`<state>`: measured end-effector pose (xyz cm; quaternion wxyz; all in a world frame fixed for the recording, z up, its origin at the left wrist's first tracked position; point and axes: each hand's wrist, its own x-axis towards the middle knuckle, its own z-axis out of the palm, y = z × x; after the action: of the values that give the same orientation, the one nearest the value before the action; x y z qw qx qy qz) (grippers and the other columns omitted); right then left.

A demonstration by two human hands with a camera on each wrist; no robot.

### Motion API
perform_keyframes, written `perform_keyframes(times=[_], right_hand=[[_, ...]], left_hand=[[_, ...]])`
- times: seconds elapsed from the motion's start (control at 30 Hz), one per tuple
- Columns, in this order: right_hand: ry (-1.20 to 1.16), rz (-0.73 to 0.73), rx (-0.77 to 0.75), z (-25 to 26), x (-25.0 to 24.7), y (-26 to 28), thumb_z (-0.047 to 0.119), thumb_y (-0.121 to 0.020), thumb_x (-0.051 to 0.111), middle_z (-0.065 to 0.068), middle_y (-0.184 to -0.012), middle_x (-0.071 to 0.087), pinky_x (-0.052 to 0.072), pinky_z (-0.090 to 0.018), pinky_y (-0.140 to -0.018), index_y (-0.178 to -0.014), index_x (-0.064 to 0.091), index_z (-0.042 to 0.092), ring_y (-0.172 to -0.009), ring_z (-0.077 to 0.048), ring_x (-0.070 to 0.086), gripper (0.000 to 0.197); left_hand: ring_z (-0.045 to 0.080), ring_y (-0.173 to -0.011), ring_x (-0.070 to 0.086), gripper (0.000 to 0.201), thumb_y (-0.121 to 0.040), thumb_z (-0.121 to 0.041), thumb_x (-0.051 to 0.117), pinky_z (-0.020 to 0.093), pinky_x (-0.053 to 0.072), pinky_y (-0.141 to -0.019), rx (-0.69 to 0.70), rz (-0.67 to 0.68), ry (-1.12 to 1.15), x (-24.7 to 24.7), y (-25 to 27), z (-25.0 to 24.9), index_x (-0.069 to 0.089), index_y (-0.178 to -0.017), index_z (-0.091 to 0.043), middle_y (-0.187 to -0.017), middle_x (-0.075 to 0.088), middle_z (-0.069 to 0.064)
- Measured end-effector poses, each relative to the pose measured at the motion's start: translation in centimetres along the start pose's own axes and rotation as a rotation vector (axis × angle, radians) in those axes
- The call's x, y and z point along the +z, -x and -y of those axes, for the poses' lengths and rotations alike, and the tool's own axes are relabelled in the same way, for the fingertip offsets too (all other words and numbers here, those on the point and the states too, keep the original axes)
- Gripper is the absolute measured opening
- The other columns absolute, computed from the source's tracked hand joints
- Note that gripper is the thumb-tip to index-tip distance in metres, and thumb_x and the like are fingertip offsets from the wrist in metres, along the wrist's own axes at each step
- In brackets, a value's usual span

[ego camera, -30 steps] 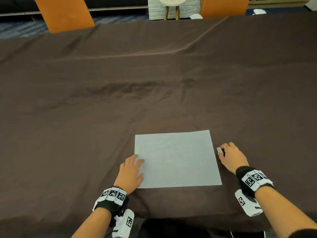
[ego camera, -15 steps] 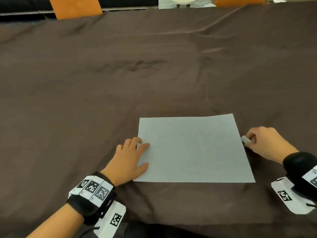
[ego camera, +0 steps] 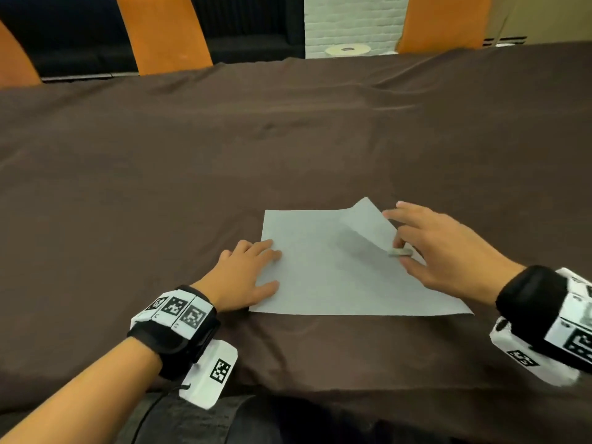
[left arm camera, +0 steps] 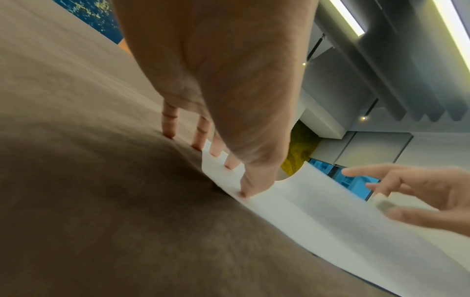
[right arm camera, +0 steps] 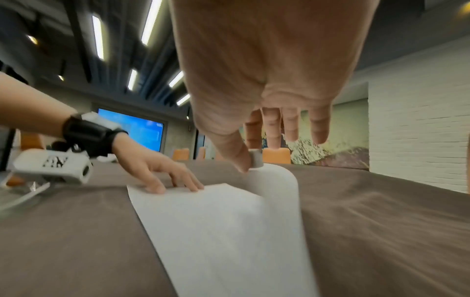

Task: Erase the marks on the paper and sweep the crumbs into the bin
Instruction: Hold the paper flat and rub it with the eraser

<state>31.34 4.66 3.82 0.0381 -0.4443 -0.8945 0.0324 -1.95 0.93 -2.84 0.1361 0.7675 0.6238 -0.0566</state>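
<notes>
The paper [ego camera: 336,277] is lying on the brown cloth [ego camera: 288,139] of the bench, near the front edge. Its left edge is pressed down by the left hand [ego camera: 243,277], with the fingers [left arm camera: 230,160] kept straight and flat. A small white eraser [ego camera: 400,252] is pinched by the thumb and a finger of the right hand [ego camera: 448,254], while the other fingers are spread out. The far right corner of the paper is curled up beside the eraser.
</notes>
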Motion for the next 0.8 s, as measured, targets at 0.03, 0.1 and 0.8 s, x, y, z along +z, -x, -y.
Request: perform_keyframes(times=[0.03, 0.1, 0.8], right_hand=[[-0.011, -0.077, -0.008, 0.4, -0.5, -0.2, 0.026, -0.086, 0.065, 0.004, -0.145, 0.044, 0.040, -0.033, -0.103, -0.096, 0.063, 0.023, -0.141, -0.016, 0.032, 0.010], [-0.073, -0.193, -0.023, 1.2, -1.6, -0.6, 0.024, -0.083, 0.065, 0.000, -0.133, 0.056, 0.047, -0.041, -0.095, -0.094, 0.062, 0.019, -0.130, -0.021, 0.047, 0.012], [-0.262, 0.246, -0.048, 4.0, 4.1, -11.3, 0.029, -0.094, 0.054, 0.007, -0.100, 0.061, 0.048, -0.031, -0.079, -0.099, 0.060, 0.022, -0.088, -0.016, 0.056, 0.010]], left_hand=[[0.016, -0.136, 0.021, 0.091, -0.069, -0.074, 0.016, 0.040, 0.026, -0.104, 0.008, -0.019, 0.006, 0.1, -0.1, 0.2, 0.030, -0.149, -0.034, -0.160, 0.017, -0.011], [0.016, -0.134, 0.022, 0.091, -0.068, -0.074, 0.015, 0.039, 0.026, -0.103, 0.021, -0.045, 0.011, 0.5, 0.0, 0.5, 0.032, -0.148, -0.035, -0.159, 0.019, -0.012], [0.013, -0.131, 0.026, 0.084, -0.082, -0.080, 0.041, 0.035, 0.028, -0.104, 0.125, -0.094, 0.052, 0.7, 0.1, 1.3, 0.028, -0.149, -0.032, -0.150, 0.026, -0.011]])
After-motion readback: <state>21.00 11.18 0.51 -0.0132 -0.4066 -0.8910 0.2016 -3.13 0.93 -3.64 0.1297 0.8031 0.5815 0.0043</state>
